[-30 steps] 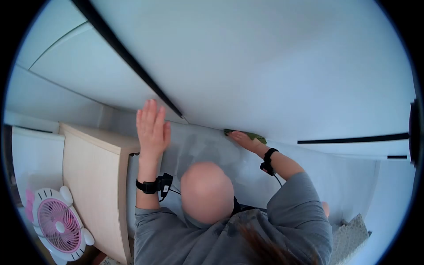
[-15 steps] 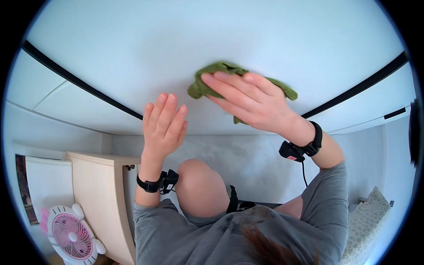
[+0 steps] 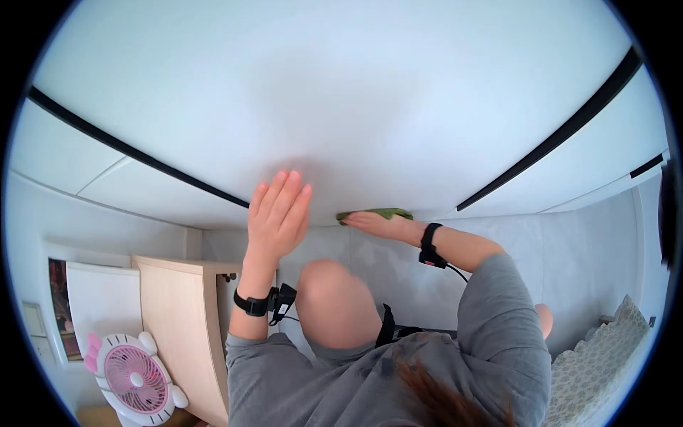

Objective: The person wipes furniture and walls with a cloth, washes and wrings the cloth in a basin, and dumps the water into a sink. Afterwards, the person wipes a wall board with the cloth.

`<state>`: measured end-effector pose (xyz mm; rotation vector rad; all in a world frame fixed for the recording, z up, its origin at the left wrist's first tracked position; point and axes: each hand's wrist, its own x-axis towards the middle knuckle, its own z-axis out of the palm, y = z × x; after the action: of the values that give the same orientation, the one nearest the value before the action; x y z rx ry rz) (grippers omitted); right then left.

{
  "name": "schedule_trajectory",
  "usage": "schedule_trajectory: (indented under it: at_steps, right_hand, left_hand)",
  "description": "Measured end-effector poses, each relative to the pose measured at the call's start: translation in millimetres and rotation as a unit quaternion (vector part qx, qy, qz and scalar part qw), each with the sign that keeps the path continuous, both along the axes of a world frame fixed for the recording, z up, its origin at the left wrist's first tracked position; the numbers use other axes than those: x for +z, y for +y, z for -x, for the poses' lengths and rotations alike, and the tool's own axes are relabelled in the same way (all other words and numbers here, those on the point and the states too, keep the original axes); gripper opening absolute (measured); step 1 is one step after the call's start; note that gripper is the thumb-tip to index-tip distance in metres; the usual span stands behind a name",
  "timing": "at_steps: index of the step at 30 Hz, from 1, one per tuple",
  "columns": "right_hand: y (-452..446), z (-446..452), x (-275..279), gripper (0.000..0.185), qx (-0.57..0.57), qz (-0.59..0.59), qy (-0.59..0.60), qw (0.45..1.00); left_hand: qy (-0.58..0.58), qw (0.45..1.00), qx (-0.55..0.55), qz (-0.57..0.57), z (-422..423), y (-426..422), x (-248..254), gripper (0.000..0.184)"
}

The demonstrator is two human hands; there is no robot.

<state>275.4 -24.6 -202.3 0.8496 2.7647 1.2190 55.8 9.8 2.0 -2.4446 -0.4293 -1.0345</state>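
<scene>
The right hand's fingers (image 3: 358, 220) stretch out nearly straight toward the left, lying along a green cloth (image 3: 393, 213). The cloth shows above the fingers as a thin strip and peeks out just past their tips; the rest is hidden behind the right hand (image 3: 380, 225). Whether those fingers pinch the cloth or only lie flat on it, I cannot tell. Cloth and hand are at the lower edge of a large white panel (image 3: 398, 107), just above the grey floor (image 3: 569, 285).

The left hand (image 3: 274, 224) is raised to the left of the cloth and apart from it, fingers straight and close together, pointing up in front of the panel; whether the tips touch it is unclear.

Each wrist wears a black strap with a small box, the right strap (image 3: 430, 245) trailing a wire. Below the hands are a bare knee (image 3: 334, 299) and a grey shirt (image 3: 405, 384). Black strips slant along the panel, a left strip (image 3: 142, 155) and a right strip (image 3: 555, 146). Farther out, a pink and white fan (image 3: 137, 379) stands beside a pale wooden cabinet (image 3: 174, 306) on the left, and patterned fabric (image 3: 605, 356) lies at the lower right.
</scene>
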Motion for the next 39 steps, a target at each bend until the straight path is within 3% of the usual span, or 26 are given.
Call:
schedule_trajectory:
  at_steps: [2, 3, 5, 8, 11, 15, 17, 19, 21, 24, 26, 28, 30, 31, 33, 34, 36, 37, 39]
  right_hand:
    - [-13, -30, -3, 0.054, 0.004, -0.034, -0.185, 0.982]
    - [-18, -39, 4, 0.054, -0.005, -0.033, -0.186, 0.982]
    - [-34, -60, 20, 0.056, -0.023, 0.106, 0.018, 0.994]
    - [-53, -79, 125, 0.051, -0.012, 0.120, 0.098, 0.988]
    - [-68, -106, 236, 0.040, -0.023, -0.056, 0.079, 0.995]
    - [-86, -123, 324, 0.037, -0.099, -0.224, 0.242, 0.939]
    - [-83, -122, 319, 0.033, -0.126, -0.307, 0.200, 0.922]
    - [-79, -113, 290, 0.037, -0.094, -0.245, 0.302, 0.916]
    - [-79, -115, 247, 0.034, -0.068, -0.167, 0.205, 0.962]
    - [-85, -116, 162, 0.042, -0.074, 0.039, 0.092, 0.992]
    - [-88, -122, 94, 0.047, -0.126, 0.223, 0.115, 0.960]
    - [-92, -144, 12, 0.049, -0.075, 0.263, 0.213, 0.938]
    - [-89, -163, -66, 0.044, -0.058, 0.277, 0.129, 0.950]
    - [-87, -157, -52, 0.044, -0.055, 0.269, 0.124, 0.954]
    - [-86, -140, -24, 0.044, -0.133, 0.416, -0.086, 0.895]
    - [-85, -128, 4, 0.044, -0.127, 0.411, -0.094, 0.898]
    - [-85, -100, 76, 0.044, -0.049, 0.469, 0.181, 0.863]
    - [-80, -88, 108, 0.044, -0.039, 0.471, 0.170, 0.865]
    - [-67, -65, 164, 0.042, 0.037, 0.435, 0.416, 0.797]
  left_hand:
    - [0.004, 1.000, 0.005, -0.005, 2, 0, 2, 0.037]
    - [0.012, 1.000, 0.012, -0.003, 2, 0, 2, 0.037]
    - [0.006, 1.000, -0.002, -0.005, 3, 2, 2, 0.038]
    - [-0.017, 1.000, -0.025, 0.002, -7, -2, 5, 0.037]
    - [-0.044, 0.998, -0.052, 0.014, -21, -1, 8, 0.036]
    - [-0.086, 0.991, -0.098, -0.009, -37, 4, 19, 0.035]
    - [-0.094, 0.989, -0.109, -0.018, -37, 6, 24, 0.035]
    - [-0.106, 0.987, -0.115, -0.021, -37, 5, 27, 0.035]
    - [-0.092, 0.990, -0.104, -0.019, -38, 4, 25, 0.035]
    - [-0.077, 0.992, -0.096, -0.007, -34, -2, 26, 0.034]
    - [-0.054, 0.995, -0.089, -0.007, -28, -4, 25, 0.036]
    - [-0.034, 0.996, -0.081, -0.016, -26, -5, 26, 0.039]
    - [-0.010, 0.997, -0.078, -0.008, -21, -7, 25, 0.039]
    - [-0.014, 0.997, -0.075, -0.018, -20, -10, 27, 0.039]
    - [-0.041, 0.997, -0.071, 0.010, -18, -16, 28, 0.035]
    - [-0.046, 0.997, -0.062, 0.005, -15, -18, 30, 0.035]
    - [-0.063, 0.994, -0.057, 0.072, -8, -24, 30, 0.035]
    - [-0.069, 0.994, -0.044, 0.070, -5, -26, 30, 0.035]
    - [-0.093, 0.988, -0.032, 0.120, 1, -26, 30, 0.036]
